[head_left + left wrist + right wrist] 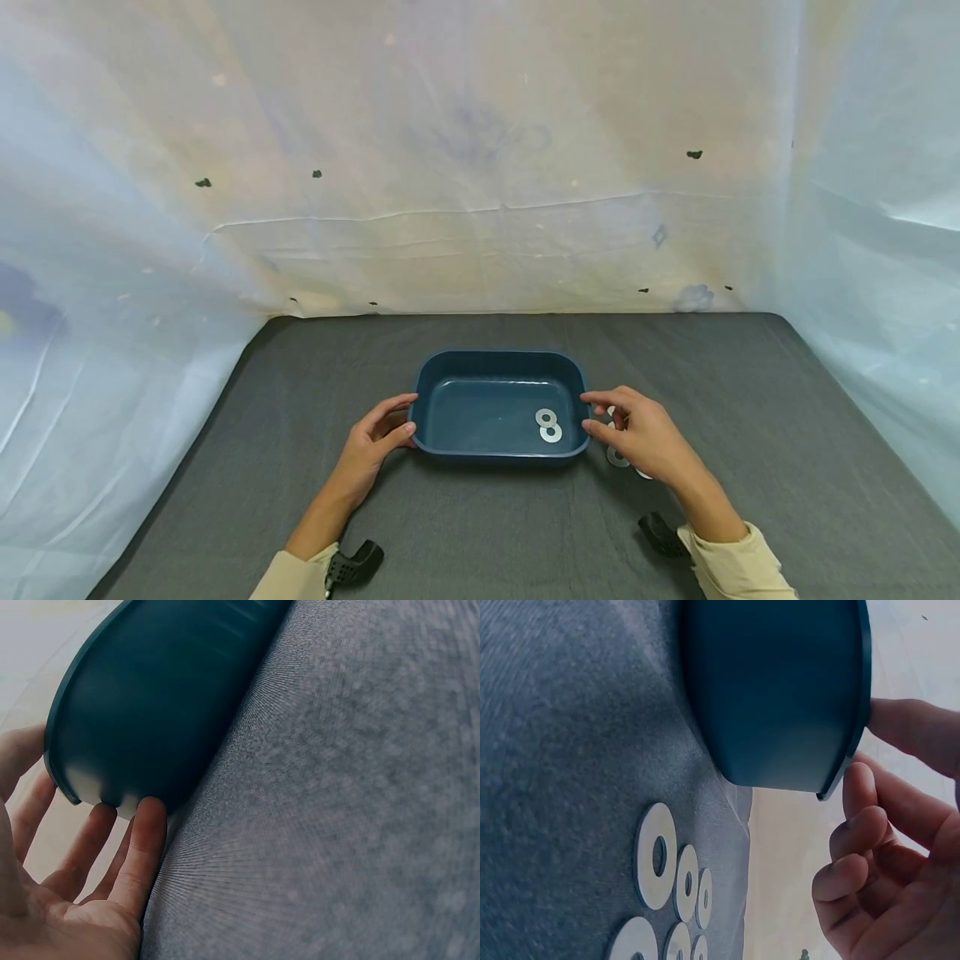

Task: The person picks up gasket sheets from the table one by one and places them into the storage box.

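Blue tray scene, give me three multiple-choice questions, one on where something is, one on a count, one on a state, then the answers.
1. Where do the loose washers outside the tray lie?
A. On the grey cloth by the tray's right end
B. Stacked on the tray's rim
C. Under the left hand

2. How many washers lie inside the tray?
A. None
B. Two
C. Five

3. What is the left hand doing?
A. Curled in a fist away from the tray
B. Touching the tray's left end with its fingers
C. Pinching a washer

Answers: 1 A, the right wrist view shows them flat on the cloth beside the tray, near the right hand. 2 B, the head view shows two, touching, near the right end. 3 B, its fingertips meet the tray's wall in the left wrist view.
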Tool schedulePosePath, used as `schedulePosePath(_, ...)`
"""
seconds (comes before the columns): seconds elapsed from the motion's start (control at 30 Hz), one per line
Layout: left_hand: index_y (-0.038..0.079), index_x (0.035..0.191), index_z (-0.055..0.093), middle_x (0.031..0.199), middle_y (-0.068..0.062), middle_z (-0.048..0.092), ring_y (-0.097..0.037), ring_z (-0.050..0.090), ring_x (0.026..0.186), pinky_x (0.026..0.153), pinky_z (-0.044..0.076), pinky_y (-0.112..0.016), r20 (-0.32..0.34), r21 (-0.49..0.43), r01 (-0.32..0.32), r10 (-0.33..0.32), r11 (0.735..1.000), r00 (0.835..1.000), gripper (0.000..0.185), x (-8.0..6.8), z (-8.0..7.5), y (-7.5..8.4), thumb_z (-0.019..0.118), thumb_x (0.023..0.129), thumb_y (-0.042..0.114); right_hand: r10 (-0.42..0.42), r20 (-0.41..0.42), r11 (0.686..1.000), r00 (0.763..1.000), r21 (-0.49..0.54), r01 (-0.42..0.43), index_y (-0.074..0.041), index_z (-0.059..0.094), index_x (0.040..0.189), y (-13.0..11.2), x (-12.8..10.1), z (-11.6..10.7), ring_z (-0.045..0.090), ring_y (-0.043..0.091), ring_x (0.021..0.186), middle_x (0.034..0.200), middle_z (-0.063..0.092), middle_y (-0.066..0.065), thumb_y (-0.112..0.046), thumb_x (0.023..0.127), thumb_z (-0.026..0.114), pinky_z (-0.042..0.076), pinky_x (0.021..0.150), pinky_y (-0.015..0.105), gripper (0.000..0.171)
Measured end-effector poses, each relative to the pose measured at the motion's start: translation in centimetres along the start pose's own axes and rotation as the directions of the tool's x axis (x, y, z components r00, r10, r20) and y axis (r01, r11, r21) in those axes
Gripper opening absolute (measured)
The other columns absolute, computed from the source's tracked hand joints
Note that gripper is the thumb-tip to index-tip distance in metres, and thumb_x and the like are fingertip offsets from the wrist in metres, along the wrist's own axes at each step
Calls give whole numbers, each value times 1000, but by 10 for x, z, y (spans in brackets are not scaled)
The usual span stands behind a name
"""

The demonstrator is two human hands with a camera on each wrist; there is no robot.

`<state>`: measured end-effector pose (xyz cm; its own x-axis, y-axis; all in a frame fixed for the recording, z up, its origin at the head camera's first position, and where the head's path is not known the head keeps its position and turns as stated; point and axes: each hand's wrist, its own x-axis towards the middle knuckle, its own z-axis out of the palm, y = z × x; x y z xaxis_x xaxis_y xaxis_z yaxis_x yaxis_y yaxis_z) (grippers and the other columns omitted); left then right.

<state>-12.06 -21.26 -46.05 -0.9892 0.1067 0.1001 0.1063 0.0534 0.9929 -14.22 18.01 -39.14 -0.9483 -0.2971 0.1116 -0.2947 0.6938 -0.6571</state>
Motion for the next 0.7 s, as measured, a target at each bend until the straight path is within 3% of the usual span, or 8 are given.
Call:
schedulePosePath(0.3,6,141,51,128,1,55,-10,63,100,80,58,-30,-1,0,11,-11,1000,1000,46,-1,0,1,63,98,14,20,-22,999,1000,-31,-21,-15,70,124,9,-1,-10,47,6,71,98,62,-2,-25,91,73,39,57,23,34)
schedulePosePath(0.7,2,141,49,130,-8,52,-9,63,98,79,58,-29,11,15,-18,17,1000,1000,46,0,-1,0,61,99,12,76,-14,992,997,-97,-77,-10,65,129,34,-5,-39,47,8,73,106,62,5,-31,94,69,39,56,25,41)
